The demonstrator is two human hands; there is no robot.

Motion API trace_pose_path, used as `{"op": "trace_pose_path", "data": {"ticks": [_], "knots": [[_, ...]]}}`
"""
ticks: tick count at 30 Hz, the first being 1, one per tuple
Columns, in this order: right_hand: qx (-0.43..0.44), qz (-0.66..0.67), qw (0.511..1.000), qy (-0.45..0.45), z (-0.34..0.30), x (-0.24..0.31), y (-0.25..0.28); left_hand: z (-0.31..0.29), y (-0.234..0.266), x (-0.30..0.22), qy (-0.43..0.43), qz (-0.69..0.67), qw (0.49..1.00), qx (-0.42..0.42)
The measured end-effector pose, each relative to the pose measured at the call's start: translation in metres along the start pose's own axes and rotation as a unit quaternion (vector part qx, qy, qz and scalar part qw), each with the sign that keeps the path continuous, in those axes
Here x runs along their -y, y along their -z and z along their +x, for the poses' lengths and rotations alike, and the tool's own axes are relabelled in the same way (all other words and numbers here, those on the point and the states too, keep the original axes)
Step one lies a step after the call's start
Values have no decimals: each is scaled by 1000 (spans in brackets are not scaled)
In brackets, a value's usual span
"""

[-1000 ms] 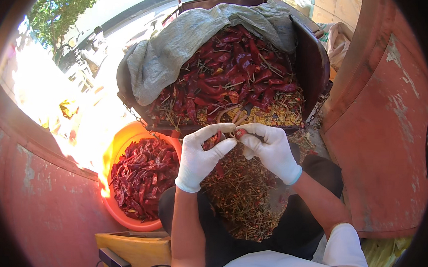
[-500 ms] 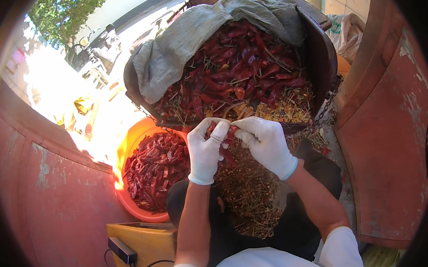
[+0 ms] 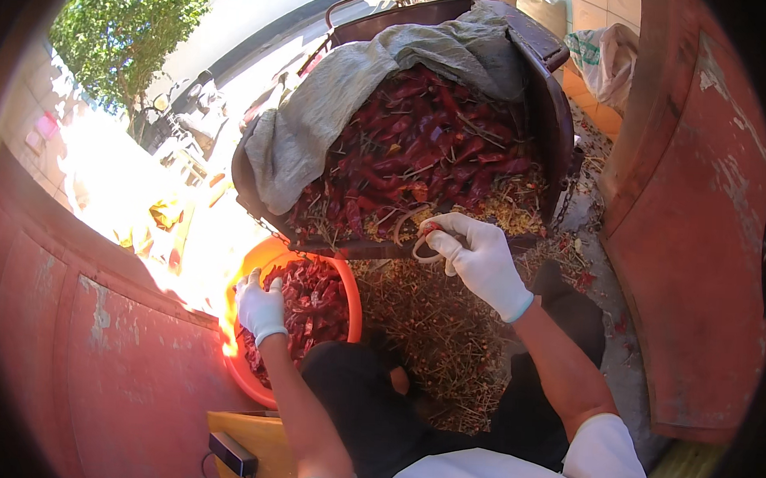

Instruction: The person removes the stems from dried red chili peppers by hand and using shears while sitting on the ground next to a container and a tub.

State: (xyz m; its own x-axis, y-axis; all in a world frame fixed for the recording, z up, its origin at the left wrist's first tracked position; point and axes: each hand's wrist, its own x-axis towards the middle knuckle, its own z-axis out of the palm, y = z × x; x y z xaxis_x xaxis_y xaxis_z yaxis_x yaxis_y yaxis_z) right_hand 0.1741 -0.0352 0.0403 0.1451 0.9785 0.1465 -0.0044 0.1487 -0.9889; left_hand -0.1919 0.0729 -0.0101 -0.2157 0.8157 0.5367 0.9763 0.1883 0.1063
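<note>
Right fingers [image 3: 454,223] pinch a red piece [image 3: 431,229] at their tips; left fingers [image 3: 250,290] spread loosely over peppers [image 3: 316,300]

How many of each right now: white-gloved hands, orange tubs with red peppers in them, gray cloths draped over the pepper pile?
White-gloved hands: 2 (left hand, right hand)
Orange tub with red peppers: 1
Gray cloth over the pepper pile: 1
Total: 4

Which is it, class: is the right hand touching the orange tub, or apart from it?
Apart: the head view shows the right hand clear of the orange tub's rim, with the stem heap visible between them.
</note>
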Motion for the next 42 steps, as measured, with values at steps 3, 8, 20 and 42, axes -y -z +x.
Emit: {"op": "trace_pose_path", "data": {"ticks": [3, 8, 20, 42], "knots": [[-7, -23, 1000, -15, -1, 5, 4, -4, 15, -35, 13, -161, 981, 103], [-45, -99, 994, 0, 5, -4, 10, -12, 36, -112, -36, -372, 908, 187], [-35, 41, 996, -71, 7, -5, 16, 21, -28, -162, -68, -161, 963, 206], [37, -98, 994, -33, 6, -25, 4, 31, -22, -158, 9, -277, 953, 124]]}}
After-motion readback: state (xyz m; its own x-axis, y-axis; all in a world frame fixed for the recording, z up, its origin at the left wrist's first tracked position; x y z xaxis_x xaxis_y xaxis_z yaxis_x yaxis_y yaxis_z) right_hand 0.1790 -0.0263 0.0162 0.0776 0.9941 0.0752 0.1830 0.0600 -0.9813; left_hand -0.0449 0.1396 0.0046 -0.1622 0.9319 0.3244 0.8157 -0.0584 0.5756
